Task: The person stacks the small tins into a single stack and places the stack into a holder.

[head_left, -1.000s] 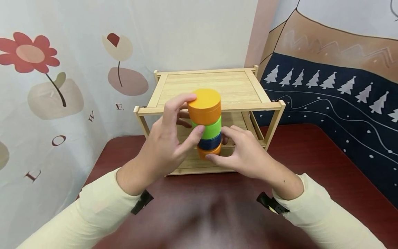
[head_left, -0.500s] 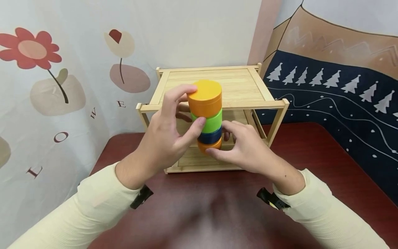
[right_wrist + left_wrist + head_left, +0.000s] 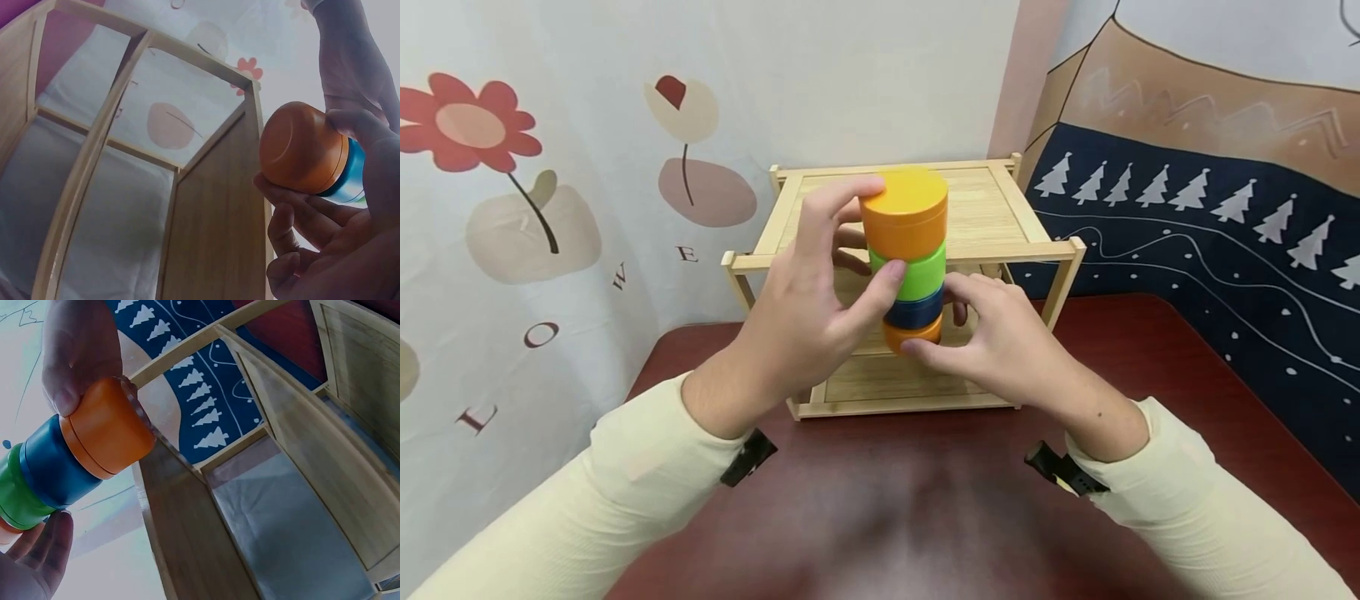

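Observation:
A tapering stack of round cup-like pieces is upright in front of the rack in the head view. From the top come a large orange piece (image 3: 904, 221), a green piece (image 3: 917, 275), a navy piece (image 3: 916, 311) and a smaller orange piece (image 3: 913, 335). My left hand (image 3: 808, 296) grips the upper part from the left, index fingertip at the top rim, thumb over the green piece. Lower down, my right hand (image 3: 1000, 333) holds the smaller pieces, its thumb on the bottom orange one. The right wrist view shows that orange piece's rounded base (image 3: 294, 147) from below.
Behind the stack stands a light wooden rack (image 3: 910, 408) with a flat top panel and lower shelves. It rests on a dark red table (image 3: 887, 500). A printed cloth (image 3: 587, 250) with flowers and letters hangs at the left, and another with white trees (image 3: 1191, 192) at the right.
Both hands have raised the stack, so its top now overlaps the rack's top panel more. The grips look the same, and the view has shifted slightly.

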`<action>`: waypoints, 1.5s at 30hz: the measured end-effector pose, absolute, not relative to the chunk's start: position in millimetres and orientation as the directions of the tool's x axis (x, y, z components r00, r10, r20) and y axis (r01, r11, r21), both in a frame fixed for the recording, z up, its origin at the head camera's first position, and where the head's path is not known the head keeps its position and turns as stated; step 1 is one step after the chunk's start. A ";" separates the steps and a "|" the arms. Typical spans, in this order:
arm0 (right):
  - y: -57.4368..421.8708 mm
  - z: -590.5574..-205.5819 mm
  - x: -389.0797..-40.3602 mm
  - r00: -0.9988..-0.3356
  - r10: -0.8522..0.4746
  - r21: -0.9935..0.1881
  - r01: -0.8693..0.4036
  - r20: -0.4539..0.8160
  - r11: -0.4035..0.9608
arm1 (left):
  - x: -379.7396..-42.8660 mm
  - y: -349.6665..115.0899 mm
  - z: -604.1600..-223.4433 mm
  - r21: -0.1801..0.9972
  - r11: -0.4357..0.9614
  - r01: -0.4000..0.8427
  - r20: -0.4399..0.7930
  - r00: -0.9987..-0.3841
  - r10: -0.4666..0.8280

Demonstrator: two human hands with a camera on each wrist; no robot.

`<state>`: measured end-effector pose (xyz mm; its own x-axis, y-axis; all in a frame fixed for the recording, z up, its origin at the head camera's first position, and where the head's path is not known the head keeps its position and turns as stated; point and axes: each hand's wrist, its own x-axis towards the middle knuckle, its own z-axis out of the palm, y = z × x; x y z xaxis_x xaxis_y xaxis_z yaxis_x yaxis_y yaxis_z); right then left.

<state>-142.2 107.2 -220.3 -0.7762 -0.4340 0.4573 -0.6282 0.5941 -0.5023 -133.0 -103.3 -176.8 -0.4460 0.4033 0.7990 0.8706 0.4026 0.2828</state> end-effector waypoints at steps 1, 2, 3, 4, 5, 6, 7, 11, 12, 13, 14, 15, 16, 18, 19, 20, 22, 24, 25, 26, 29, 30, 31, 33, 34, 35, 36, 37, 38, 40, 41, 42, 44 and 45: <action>107.7 -219.3 -142.4 -0.779 -0.432 -0.501 -0.625 0.455 0.599 | -133.5 -102.8 -175.7 0.285 0.400 0.871 0.800 -0.447 0.401; 108.3 -218.5 -142.7 -0.782 -0.430 -0.501 -0.621 0.452 0.603 | -134.1 -102.2 -174.7 0.288 0.399 0.870 0.800 -0.448 0.399; 108.8 -217.7 -143.0 -0.783 -0.428 -0.501 -0.619 0.451 0.605 | -134.7 -101.6 -173.7 0.290 0.396 0.871 0.801 -0.448 0.398; 109.4 -216.9 -143.2 -0.784 -0.425 -0.500 -0.618 0.453 0.607 | -135.4 -101.1 -172.8 0.294 0.393 0.871 0.800 -0.449 0.398; 110.0 -216.1 -143.4 -0.784 -0.422 -0.499 -0.618 0.456 0.608 | -135.9 -100.8 -171.6 0.296 0.392 0.871 0.799 -0.451 0.399; 110.5 -215.3 -143.5 -0.783 -0.419 -0.496 -0.618 0.460 0.610 | -136.4 -100.5 -170.5 0.298 0.389 0.872 0.798 -0.451 0.400; 110.9 -214.3 -143.8 -0.782 -0.415 -0.495 -0.618 0.465 0.611 | -136.9 -100.1 -169.3 0.299 0.388 0.872 0.797 -0.451 0.401; 111.6 -210.5 -145.2 -0.774 -0.398 -0.481 -0.623 0.493 0.617 | -140.1 -99.4 -165.5 0.289 0.392 0.874 0.800 -0.445 0.403; 111.6 -209.6 -145.6 -0.773 -0.396 -0.479 -0.624 0.497 0.618 | -140.8 -99.2 -164.5 0.285 0.394 0.874 0.801 -0.443 0.404; 111.5 -208.6 -146.2 -0.772 -0.393 -0.477 -0.624 0.500 0.619 | -141.6 -99.1 -163.5 0.282 0.396 0.874 0.801 -0.441 0.404; 111.4 -207.4 -146.7 -0.770 -0.392 -0.475 -0.625 0.503 0.619 | -142.5 -99.0 -162.4 0.278 0.396 0.875 0.803 -0.438 0.404; 111.3 -206.1 -147.3 -0.770 -0.391 -0.475 -0.626 0.504 0.619 | -143.7 -98.8 -161.2 0.273 0.396 0.877 0.806 -0.433 0.404; 111.2 -204.6 -148.0 -0.769 -0.391 -0.476 -0.627 0.506 0.617 | -144.8 -98.6 -159.9 0.272 0.394 0.878 0.808 -0.430 0.402; 110.6 -201.3 -149.9 -0.769 -0.395 -0.489 -0.630 0.503 0.603 | -147.1 -98.5 -157.1 0.267 0.388 0.882 0.815 -0.421 0.398; 110.2 -199.7 -150.9 -0.769 -0.397 -0.495 -0.631 0.501 0.597 | -148.1 -98.5 -155.7 0.263 0.385 0.884 0.819 -0.416 0.395; 109.7 -198.1 -151.8 -0.769 -0.400 -0.502 -0.632 0.498 0.590 | -149.0 -98.5 -154.5 0.261 0.384 0.886 0.823 -0.412 0.391; 108.6 -195.6 -153.4 -0.776 -0.399 -0.519 -0.626 0.488 0.582 | -150.0 -98.8 -152.2 0.264 0.382 0.886 0.826 -0.412 0.385; 107.4 -193.6 -154.7 -0.781 -0.396 -0.528 -0.621 0.483 0.580 | -150.5 -99.1 -150.3 0.264 0.383 0.885 0.829 -0.412 0.379; 106.9 -192.8 -155.2 -0.783 -0.392 -0.530 -0.618 0.483 0.580 | -150.7 -99.2 -149.4 0.268 0.382 0.884 0.829 -0.414 0.377; 106.4 -192.0 -155.5 -0.784 -0.389 -0.533 -0.617 0.485 0.579 | -150.9 -99.2 -148.6 0.271 0.383 0.883 0.828 -0.417 0.375; 105.1 -189.3 -157.3 -0.775 -0.387 -0.530 -0.626 0.499 0.572 | -152.0 -99.0 -146.8 0.278 0.389 0.878 0.825 -0.426 0.372; 104.8 -188.6 -157.9 -0.774 -0.387 -0.530 -0.628 0.501 0.570 | -152.5 -98.9 -146.3 0.285 0.390 0.876 0.821 -0.433 0.371; 104.5 -187.8 -158.4 -0.773 -0.389 -0.530 -0.630 0.502 0.568 | -153.0 -98.8 -145.8 0.293 0.392 0.872 0.817 -0.441 0.371; 104.2 -186.6 -160.2 -0.773 -0.390 -0.532 -0.630 0.501 0.565 | -154.0 -98.7 -144.4 0.312 0.399 0.862 0.807 -0.463 0.367; 104.1 -186.0 -160.8 -0.775 -0.389 -0.534 -0.628 0.498 0.566 | -154.5 -98.7 -143.6 0.324 0.404 0.856 0.800 -0.475 0.366; 104.1 -185.6 -161.5 -0.777 -0.389 -0.539 -0.626 0.495 0.563 | -154.9 -98.8 -142.7 0.333 0.410 0.849 0.793 -0.487 0.365; 104.1 -185.1 -162.2 -0.780 -0.389 -0.544 -0.623 0.491 0.562 | -155.5 -98.8 -141.9 0.339 0.415 0.844 0.787 -0.496 0.366; 104.1 -184.8 -162.8 -0.781 -0.389 -0.547 -0.621 0.488 0.561 | -156.2 -98.8 -141.1 0.344 0.421 0.840 0.782 -0.504 0.367; 104.2 -184.5 -163.6 -0.784 -0.388 -0.554 -0.618 0.484 0.558 | -156.7 -98.8 -140.3 0.346 0.425 0.836 0.778 -0.509 0.368; 104.2 -184.0 -164.8 -0.786 -0.388 -0.558 -0.616 0.481 0.556 | -157.9 -98.7 -138.9 0.363 0.439 0.822 0.763 -0.533 0.366; 104.3 -184.0 -165.9 -0.787 -0.386 -0.563 -0.615 0.481 0.552 | -158.6 -98.6 -138.3 0.371 0.442 0.817 0.758 -0.542 0.364; 104.1 -183.7 -166.4 -0.788 -0.385 -0.565 -0.614 0.481 0.551 | -159.2 -98.5 -137.7 0.381 0.444 0.811 0.752 -0.551 0.362; 104.1 -183.5 -168.1 -0.789 -0.383 -0.573 -0.613 0.480 0.544 | -160.1 -98.3 -136.8 0.401 0.448 0.799 0.741 -0.571 0.354; 104.0 -183.4 -168.8 -0.788 -0.383 -0.571 -0.614 0.482 0.544 | -160.6 -98.2 -136.3 0.410 0.452 0.792 0.735 -0.580 0.349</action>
